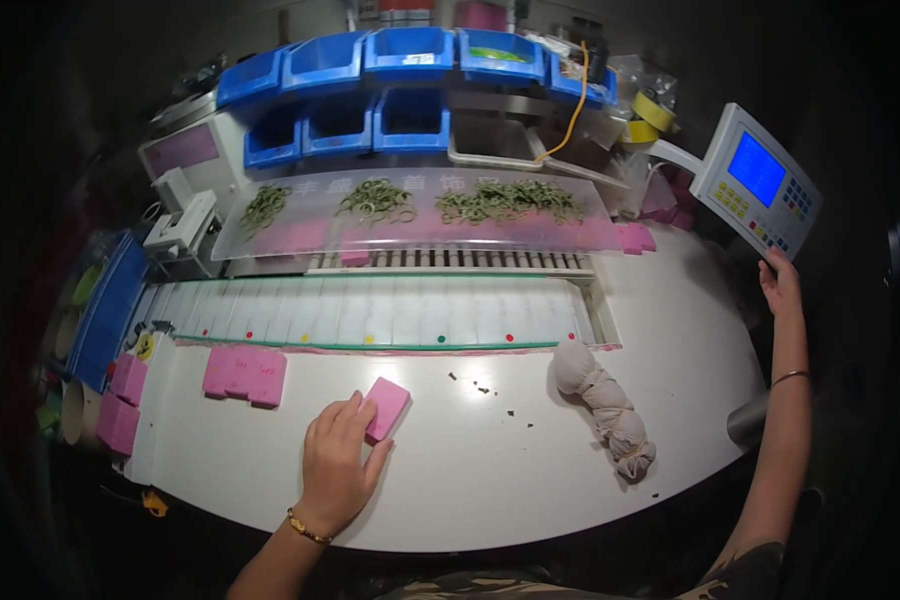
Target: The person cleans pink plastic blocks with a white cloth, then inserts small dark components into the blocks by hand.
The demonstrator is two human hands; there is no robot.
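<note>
My left hand (pixel 338 462) is closed on a pink block (pixel 389 408), its thumb and fingers along the block's sides as it rests on the white table. Up at the right, my right hand (pixel 782 284) reaches to the lower edge of a control panel (pixel 760 185) with a lit blue screen and rows of keys. Its fingers point up at the keys and hold nothing that I can see. More pink blocks (pixel 245 376) lie side by side to the left. A bundle of tied grey cloth (pixel 606 412) lies right of centre.
Behind the table front runs a long tray (pixel 400 308) with coloured dots, backed by rollers (pixel 450 261). A clear plastic shelf (pixel 310 240) bears heaps of green rings (pixel 510 200). Blue bins (pixel 410 57) stand above. Dark green crumbs (pixel 482 389) dot the white table (pixel 470 490).
</note>
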